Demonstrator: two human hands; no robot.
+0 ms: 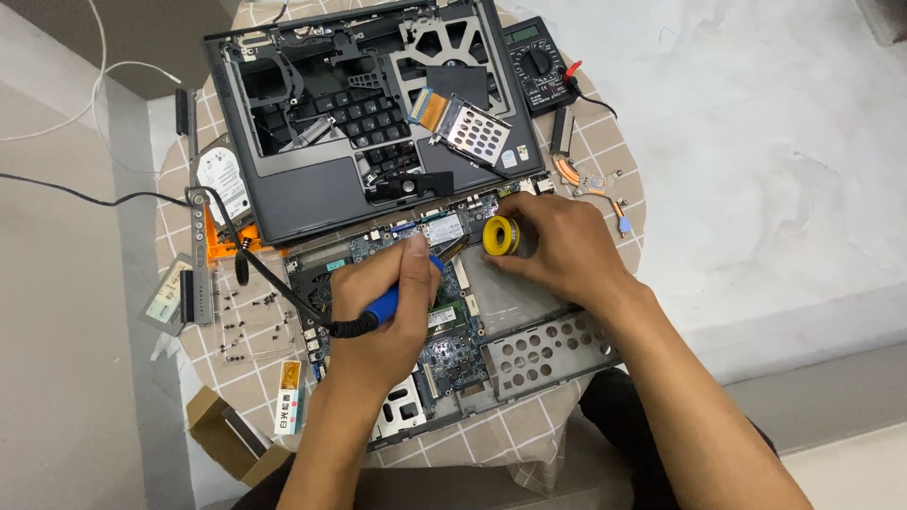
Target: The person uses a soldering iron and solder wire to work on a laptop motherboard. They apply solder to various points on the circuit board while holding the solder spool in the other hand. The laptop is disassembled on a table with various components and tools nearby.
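My left hand (pixel 383 312) grips a soldering iron with a blue handle (pixel 385 304) and black cord, its tip pointing down at the laptop motherboard (pixel 444 351). My right hand (pixel 557 247) holds a yellow spool of solder wire (pixel 501 235) just right of the iron's tip, over the board's upper edge. The motherboard sits in an open laptop base with a perforated metal plate (pixel 548 351) at its right.
A dismantled laptop top case (pixel 312 194) with loose keyboard parts lies behind the board. A multimeter (pixel 539 64) sits at the back right, a hard drive (pixel 222 181) at the left, a copper heat pipe (pixel 590 181) at the right, several screws (pixel 250 316) and a small cardboard box (pixel 227 436) at the left front.
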